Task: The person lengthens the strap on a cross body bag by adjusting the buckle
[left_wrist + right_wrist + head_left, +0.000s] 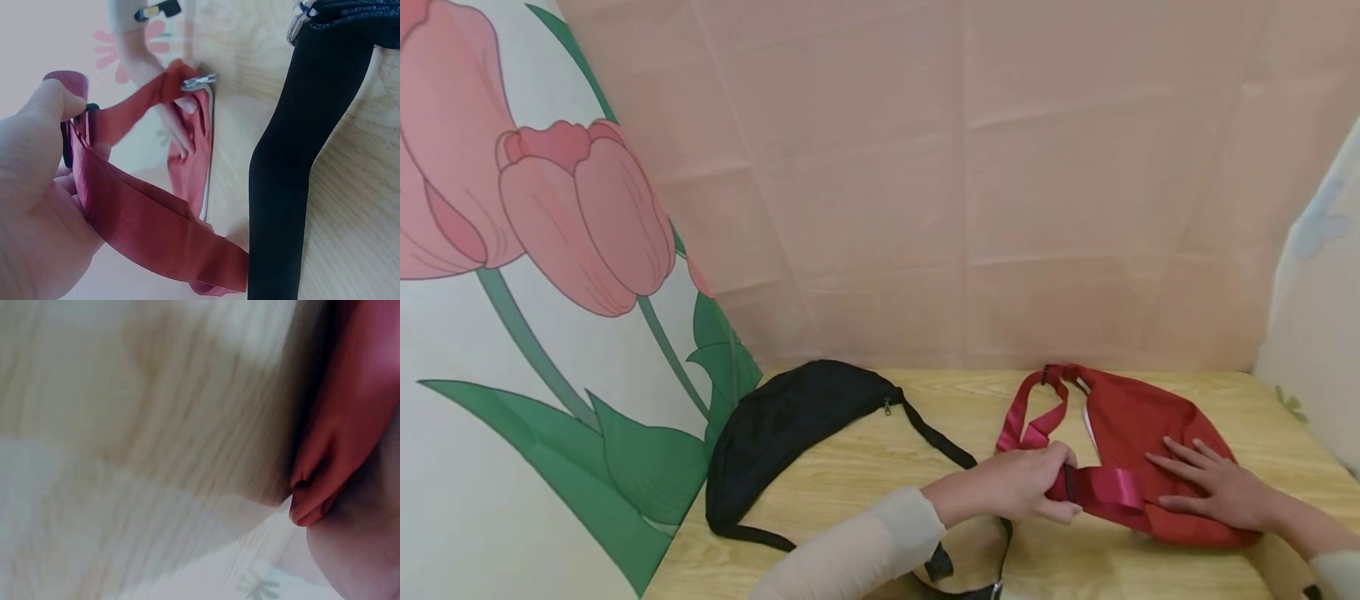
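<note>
A red waist bag (pixel 1131 412) lies on the right side of the wooden table, its crimson strap looping out at the left. My left hand (pixel 1017 483) grips this strap (pixel 1108 490) at a black plastic buckle. Up close in the left wrist view, thumb and fingers pinch the strap (pixel 150 231) beside the buckle (pixel 67 142), and the webbing hangs in a loop. Spread fingers of my right hand (pixel 1221 490) rest on the bag's body. In the right wrist view, the red fabric (pixel 350 419) fills the right edge, partly hiding that hand.
A black waist bag (pixel 797 425) lies on the left of the table (pixel 850 483), its strap (pixel 936 433) curving to the front under my left forearm. A pink cloth backdrop (pixel 880 183) rises behind the table, with a tulip-printed panel (pixel 445 350) at left.
</note>
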Motion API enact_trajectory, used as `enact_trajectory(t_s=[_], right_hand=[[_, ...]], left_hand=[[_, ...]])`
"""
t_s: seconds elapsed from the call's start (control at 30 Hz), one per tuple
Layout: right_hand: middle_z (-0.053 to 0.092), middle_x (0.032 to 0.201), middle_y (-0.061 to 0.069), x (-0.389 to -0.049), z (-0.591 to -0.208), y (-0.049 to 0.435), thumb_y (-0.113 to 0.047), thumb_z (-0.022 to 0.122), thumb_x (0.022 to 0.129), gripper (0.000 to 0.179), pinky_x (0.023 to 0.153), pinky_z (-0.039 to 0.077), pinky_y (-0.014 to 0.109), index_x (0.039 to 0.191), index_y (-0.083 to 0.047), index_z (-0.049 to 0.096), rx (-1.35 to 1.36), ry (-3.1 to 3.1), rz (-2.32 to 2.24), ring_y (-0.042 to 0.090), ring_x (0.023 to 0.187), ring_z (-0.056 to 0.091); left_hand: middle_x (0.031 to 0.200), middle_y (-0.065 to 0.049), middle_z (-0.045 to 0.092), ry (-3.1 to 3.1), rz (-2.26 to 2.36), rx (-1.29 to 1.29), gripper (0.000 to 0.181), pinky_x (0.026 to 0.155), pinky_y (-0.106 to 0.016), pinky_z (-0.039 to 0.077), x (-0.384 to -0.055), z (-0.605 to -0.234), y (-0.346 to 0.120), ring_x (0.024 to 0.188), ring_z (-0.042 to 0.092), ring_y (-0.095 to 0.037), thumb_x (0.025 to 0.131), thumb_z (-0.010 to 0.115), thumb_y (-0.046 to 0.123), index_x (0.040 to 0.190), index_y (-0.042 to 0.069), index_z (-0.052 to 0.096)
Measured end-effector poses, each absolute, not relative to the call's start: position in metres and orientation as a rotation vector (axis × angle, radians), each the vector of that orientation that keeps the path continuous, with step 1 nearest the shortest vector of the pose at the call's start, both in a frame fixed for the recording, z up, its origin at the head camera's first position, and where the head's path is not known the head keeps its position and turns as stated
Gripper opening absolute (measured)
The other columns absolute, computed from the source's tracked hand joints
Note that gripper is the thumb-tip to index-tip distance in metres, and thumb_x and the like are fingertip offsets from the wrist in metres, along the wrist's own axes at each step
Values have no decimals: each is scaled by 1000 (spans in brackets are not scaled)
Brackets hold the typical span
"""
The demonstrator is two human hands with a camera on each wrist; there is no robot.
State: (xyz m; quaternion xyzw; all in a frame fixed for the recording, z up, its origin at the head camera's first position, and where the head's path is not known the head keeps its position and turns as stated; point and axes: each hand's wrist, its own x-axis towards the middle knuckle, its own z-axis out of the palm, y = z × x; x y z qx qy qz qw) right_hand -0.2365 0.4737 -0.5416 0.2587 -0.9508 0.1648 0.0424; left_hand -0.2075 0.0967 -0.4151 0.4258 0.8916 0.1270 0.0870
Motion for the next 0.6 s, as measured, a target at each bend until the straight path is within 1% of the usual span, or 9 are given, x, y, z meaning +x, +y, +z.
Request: enact_trajectory(t_s=[0.1, 0.2, 0.27, 0.3, 0.37, 0.47, 0.5, 0.53, 0.6], right_hand=[[4, 157, -29, -241, -538, 477, -38, 77, 87, 63, 95, 24, 81, 145, -30, 54, 779, -2920, 507, 68, 138, 17], [22, 167, 6, -238, -524, 468, -39, 79, 84, 59, 93, 28, 81, 137, -19, 61, 701, -2957, 389, 68, 136, 23], [41, 152, 31, -235, -519, 457, -34, 79, 84, 57, 98, 25, 80, 133, -8, 62, 683, -2951, 416, 68, 133, 27], [43, 145, 38, -234, -518, 452, -30, 77, 87, 56, 109, 21, 74, 132, -3, 61, 695, -2942, 461, 65, 140, 18], [47, 137, 42, -232, -523, 443, -23, 74, 90, 52, 124, 9, 49, 132, 3, 58, 747, -2895, 533, 39, 154, 2], [43, 144, 40, -229, -535, 439, -20, 66, 97, 57, 118, -8, 21, 148, -4, 47, 800, -2867, 523, 1, 146, -16], [44, 144, 38, -229, -538, 439, -23, 66, 97, 60, 121, 0, 25, 152, -11, 43, 790, -2863, 464, 2, 147, -16], [45, 145, 36, -229, -540, 439, -26, 66, 97, 64, 124, 10, 40, 156, -21, 40, 764, -2874, 418, 17, 153, -11], [42, 149, 34, -229, -542, 440, -33, 65, 98, 69, 112, 26, 67, 159, -32, 32, 702, -2914, 368, 51, 150, 5]], left_hand=[[100, 16, 56, 2655, 388, 1274, 52, 68, -6, 41, -207, -416, 97, 78, 51, 10, 95, 67, 45, 135, 19, 44], [100, 17, 56, 2638, 393, 1265, 53, 68, -6, 41, -204, -415, 100, 77, 51, 10, 96, 66, 46, 137, 20, 44], [100, 17, 55, 2622, 397, 1262, 53, 67, -6, 41, -201, -416, 102, 77, 51, 10, 97, 64, 46, 138, 20, 43], [100, 17, 55, 2611, 402, 1256, 52, 67, -7, 41, -201, -416, 103, 77, 51, 10, 98, 63, 46, 139, 20, 42], [99, 18, 54, 2600, 407, 1248, 52, 66, -7, 41, -200, -415, 104, 77, 51, 10, 99, 61, 46, 139, 21, 42], [98, 17, 53, 2602, 412, 1244, 50, 64, -8, 42, -201, -413, 104, 76, 51, 9, 99, 60, 46, 139, 21, 42], [98, 17, 53, 2607, 409, 1242, 51, 64, -8, 42, -201, -413, 104, 75, 51, 9, 99, 60, 47, 139, 21, 42], [98, 17, 54, 2614, 405, 1240, 51, 64, -8, 42, -201, -412, 104, 75, 51, 9, 99, 60, 47, 139, 21, 42], [97, 17, 54, 2626, 396, 1241, 51, 64, -8, 41, -201, -412, 103, 75, 51, 9, 99, 61, 47, 139, 21, 43]])
